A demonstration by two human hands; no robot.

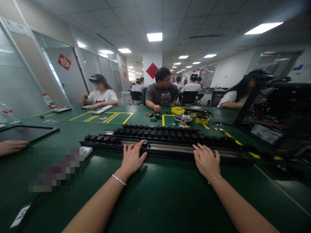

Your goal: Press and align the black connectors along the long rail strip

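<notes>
Head camera looks down at your two hands on a green counter (155, 200). Your left hand (131, 159) lies flat with its fingers spread, and the fingertips touch the near edge of a long black tray (170, 149). Your right hand (207, 161) lies flat too, fingers open, touching the same edge farther along. Neither hand is closed on anything.

The tray lies across the counter right in front of you, stretching from left to right. Small black caps (155, 133) sit in rows along its far side. One small piece (145, 141) sits just beside your left fingertips.

To handle the tray well, I think you should keep both hands level and push or lift evenly, because it is long and could tip or twist. Go slowly so the little caps do not roll out.

A white block (86, 151) lies just beside the left end of the tray and could get bumped. A dark flat panel (26, 132) lies to the far left, with another person's hand (11, 146) near it. A big black frame (274, 113) stands close on the right, so that side is tight. Past the tray are a metal bowl (182, 118) and yellow boxes (178, 110). Other people sit across the counter.
</notes>
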